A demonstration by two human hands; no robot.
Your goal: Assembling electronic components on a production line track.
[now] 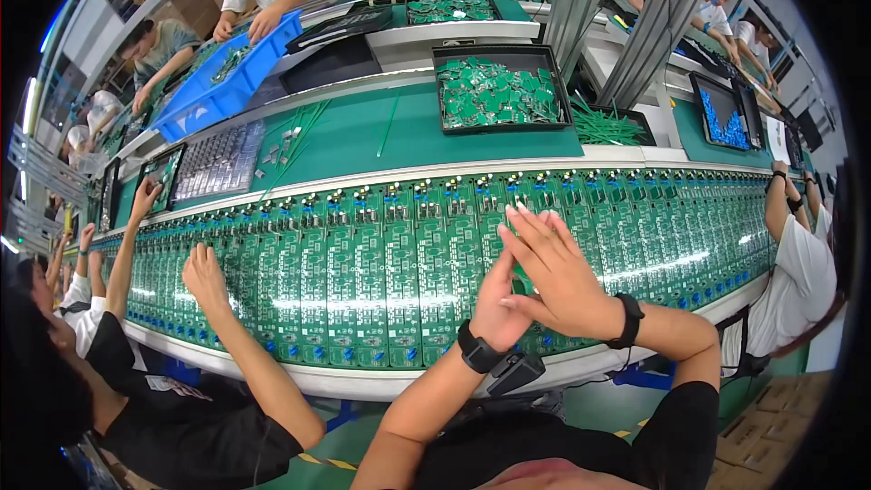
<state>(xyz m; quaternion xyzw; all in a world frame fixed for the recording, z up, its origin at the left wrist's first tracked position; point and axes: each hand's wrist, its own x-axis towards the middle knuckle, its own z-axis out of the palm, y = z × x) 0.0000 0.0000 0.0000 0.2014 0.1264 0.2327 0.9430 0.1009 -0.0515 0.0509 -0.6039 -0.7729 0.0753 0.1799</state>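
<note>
My left hand point(502, 307) and my right hand point(567, 283) meet above a long row of green circuit boards point(399, 263). The right hand lies across the left, its fingers stretched out up and to the left. Much of my left hand's fingers is hidden behind it; the part that shows points upward, palm turned inward. Green shows in the gap between the palms; whether that is a small board or the row behind, I cannot tell. Black bands circle both wrists. The boards stand side by side, with small components along their far ends and blue parts along their near ends.
Beyond the row, a black tray point(502, 127) holds many small green boards. Green strips point(608, 125) lie beside it. Further left are a clear compartment tray point(218, 159) and a blue bin point(213, 95). A co-worker's hand point(207, 279) reaches over the boards at left; others work around.
</note>
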